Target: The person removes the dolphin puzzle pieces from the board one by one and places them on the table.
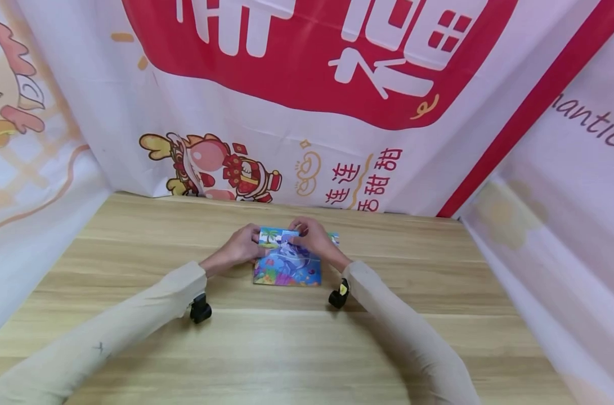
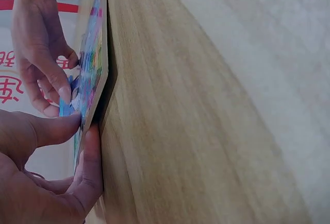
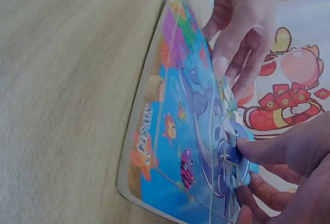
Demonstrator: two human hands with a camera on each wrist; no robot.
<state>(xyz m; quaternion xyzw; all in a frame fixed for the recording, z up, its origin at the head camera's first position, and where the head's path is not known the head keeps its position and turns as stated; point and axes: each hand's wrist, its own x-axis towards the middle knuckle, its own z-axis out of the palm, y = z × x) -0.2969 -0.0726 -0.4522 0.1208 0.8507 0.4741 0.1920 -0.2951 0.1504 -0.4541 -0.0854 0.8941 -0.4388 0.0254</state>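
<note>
A flat picture puzzle with a dolphin in a bright undersea scene lies on the wooden table. My left hand holds its left edge, thumb on top and a finger beneath the board, as the left wrist view shows. Over the upper part, my right hand pinches a blue piece bearing part of the dolphin between thumb and fingers. That piece stands a little proud of the picture, its blue edge visible from the left wrist. Fingers partly hide the puzzle's upper portion.
Behind the puzzle hangs a white and red printed cloth that meets the table's back edge. Similar cloth walls stand left and right. Wood-grain tabletop stretches in front of the puzzle and to both sides.
</note>
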